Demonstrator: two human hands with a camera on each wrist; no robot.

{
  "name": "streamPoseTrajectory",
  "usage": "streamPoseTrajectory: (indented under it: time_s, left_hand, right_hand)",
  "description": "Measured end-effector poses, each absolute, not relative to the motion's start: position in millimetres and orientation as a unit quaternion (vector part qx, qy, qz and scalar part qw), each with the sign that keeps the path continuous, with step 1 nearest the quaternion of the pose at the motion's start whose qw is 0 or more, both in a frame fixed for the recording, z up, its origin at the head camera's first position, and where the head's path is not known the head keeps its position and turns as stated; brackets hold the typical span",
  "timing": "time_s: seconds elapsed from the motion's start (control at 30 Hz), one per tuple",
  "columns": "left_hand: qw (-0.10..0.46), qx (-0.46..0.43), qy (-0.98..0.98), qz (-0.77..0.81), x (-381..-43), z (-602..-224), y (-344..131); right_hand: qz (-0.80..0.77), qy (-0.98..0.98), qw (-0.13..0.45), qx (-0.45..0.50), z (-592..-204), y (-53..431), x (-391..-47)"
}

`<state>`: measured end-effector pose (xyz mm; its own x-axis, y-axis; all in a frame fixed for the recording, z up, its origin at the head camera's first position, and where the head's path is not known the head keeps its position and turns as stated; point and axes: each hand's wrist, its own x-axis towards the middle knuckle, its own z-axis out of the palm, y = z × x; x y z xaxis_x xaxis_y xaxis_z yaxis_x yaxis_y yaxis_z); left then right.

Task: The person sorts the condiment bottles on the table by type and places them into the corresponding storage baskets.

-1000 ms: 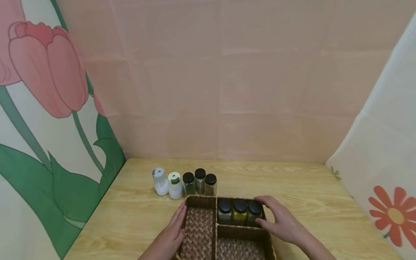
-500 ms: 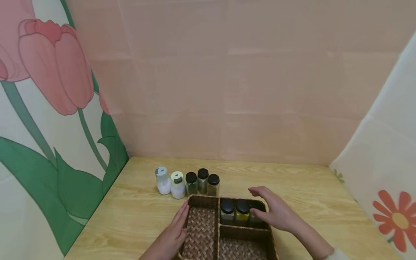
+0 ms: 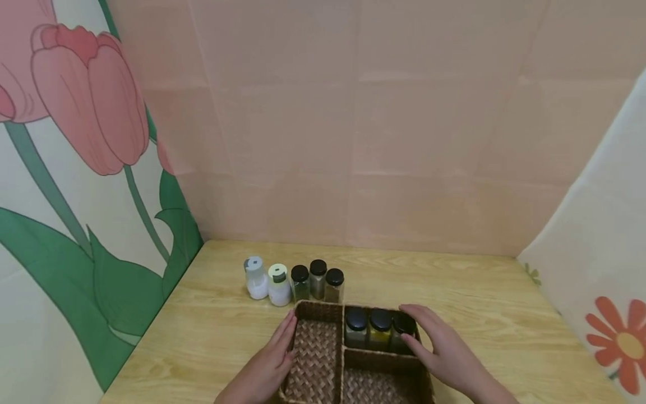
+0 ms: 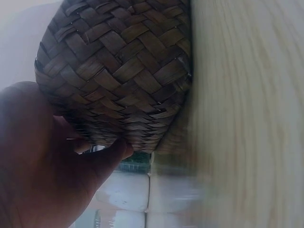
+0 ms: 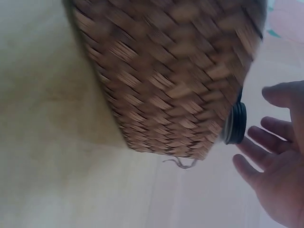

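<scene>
A brown woven basket [image 3: 315, 362] with three compartments stands at the table's front. My left hand [image 3: 267, 359] lies against its left wall, fingers straight along the side; the left wrist view shows the thumb at the lower corner of the weave [image 4: 123, 71]. In the back right compartment stand three black-lidded spice jars in a row, the middle jar [image 3: 380, 330] with yellow contents. My right hand [image 3: 446, 350] is over the compartment's right end, thumb overlapping the rightmost jar [image 3: 402, 324]. In the right wrist view its fingers are spread beside a black lid [image 5: 236, 123] above the rim.
Behind the basket stand a bluish-capped shaker [image 3: 256, 279], a pale-yellow-capped shaker [image 3: 280, 286] and three more black-lidded jars, among them a green-filled jar [image 3: 300, 285]. Wood-grain table [image 3: 434, 280] extends around them, with a pink cloth [image 3: 353, 140] hanging behind and printed cloths at both sides.
My right hand rose off the rightmost jar half a second ago and is now lower, back at it. My left hand stays on the basket wall. The head view has shifted slightly.
</scene>
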<state>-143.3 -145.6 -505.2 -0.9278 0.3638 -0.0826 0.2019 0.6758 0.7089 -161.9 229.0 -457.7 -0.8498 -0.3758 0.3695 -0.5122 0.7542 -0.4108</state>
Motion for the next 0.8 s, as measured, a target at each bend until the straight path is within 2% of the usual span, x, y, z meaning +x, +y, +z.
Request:
streamPoseTrajectory:
  time_s: [0.37, 0.47, 0.8]
  left_hand:
    - [0.105, 0.169, 0.911, 0.361, -143.1, -500.5, -151.1]
    - [0.097, 0.174, 0.914, 0.355, -142.8, -498.2, -152.4]
    - [0.02, 0.158, 0.93, 0.332, -142.8, -492.6, -156.4]
  right_hand:
    - [0.219, -0.909, 0.256, 0.246, -479.4, 238.7, -131.4]
    - [0.214, -0.902, 0.274, 0.254, -486.4, 242.1, -127.9]
    - [0.203, -0.899, 0.252, 0.294, -509.4, 248.5, -118.7]
